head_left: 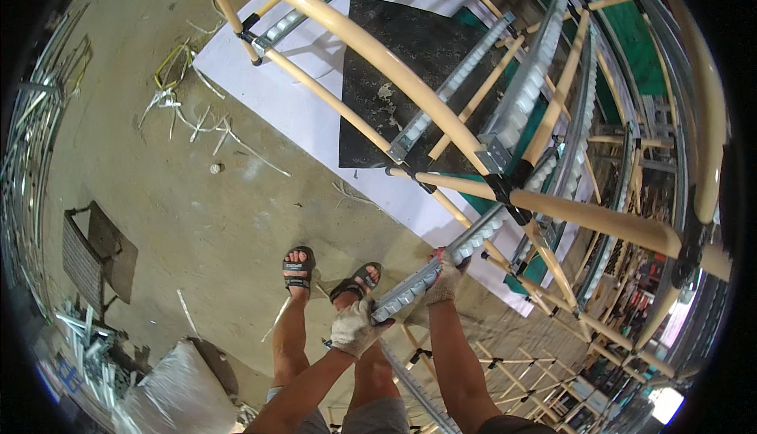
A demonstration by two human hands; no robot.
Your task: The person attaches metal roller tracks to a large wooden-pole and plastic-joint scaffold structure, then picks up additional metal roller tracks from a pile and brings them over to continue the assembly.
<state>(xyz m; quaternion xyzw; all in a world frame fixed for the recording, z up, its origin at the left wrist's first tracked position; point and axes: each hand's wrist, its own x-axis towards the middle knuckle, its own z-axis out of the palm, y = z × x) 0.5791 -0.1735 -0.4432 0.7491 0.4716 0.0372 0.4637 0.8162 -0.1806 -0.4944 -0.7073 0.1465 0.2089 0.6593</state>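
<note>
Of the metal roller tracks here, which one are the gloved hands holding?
The roller track whose near end is in the left hand, with the right hand farther along it; neither hand grips the other tracks.

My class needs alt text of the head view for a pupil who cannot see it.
A person's gloved left hand and right hand grip a metal roller track at a tan tube frame. Their sandalled feet stand on a brown floor near white sheeting.
</note>
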